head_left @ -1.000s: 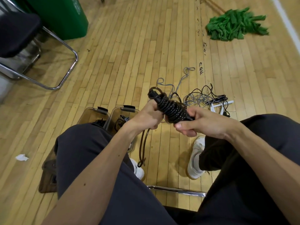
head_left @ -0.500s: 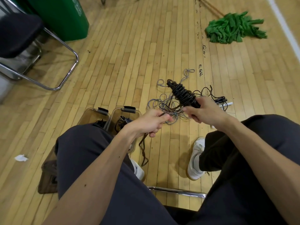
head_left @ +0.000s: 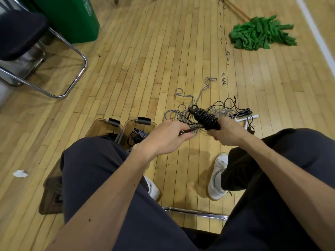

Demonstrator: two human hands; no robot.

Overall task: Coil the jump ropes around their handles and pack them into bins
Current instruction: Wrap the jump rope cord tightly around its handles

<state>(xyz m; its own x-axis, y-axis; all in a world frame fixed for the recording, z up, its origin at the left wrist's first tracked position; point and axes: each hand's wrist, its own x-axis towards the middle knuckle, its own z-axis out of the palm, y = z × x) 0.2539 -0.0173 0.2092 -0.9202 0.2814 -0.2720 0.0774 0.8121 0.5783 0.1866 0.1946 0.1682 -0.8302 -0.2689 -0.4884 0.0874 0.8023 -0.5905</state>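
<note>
My right hand (head_left: 227,132) grips the black jump rope handles (head_left: 205,117), which carry many turns of black rope and point up to the left. My left hand (head_left: 167,137) pinches the loose end of that rope (head_left: 189,130), stretched taut toward the handles. Behind the hands a tangle of grey and black jump ropes (head_left: 223,110) with white handles lies on the wooden floor. Two clear bins (head_left: 145,122) stand by my left knee, with coiled ropes inside the right one; my left leg hides most of both.
A black chair with a chrome frame (head_left: 72,87) and a green bin (head_left: 72,17) stand at the far left. A green mop head (head_left: 259,34) lies at the back right. A brown lid (head_left: 52,194) and a scrap of white paper (head_left: 20,173) lie at the left.
My left hand let go of the coiled bundle and drew the rope's loose end out to the left. My right hand swung the coiled handles outward, then lowered them a little.
</note>
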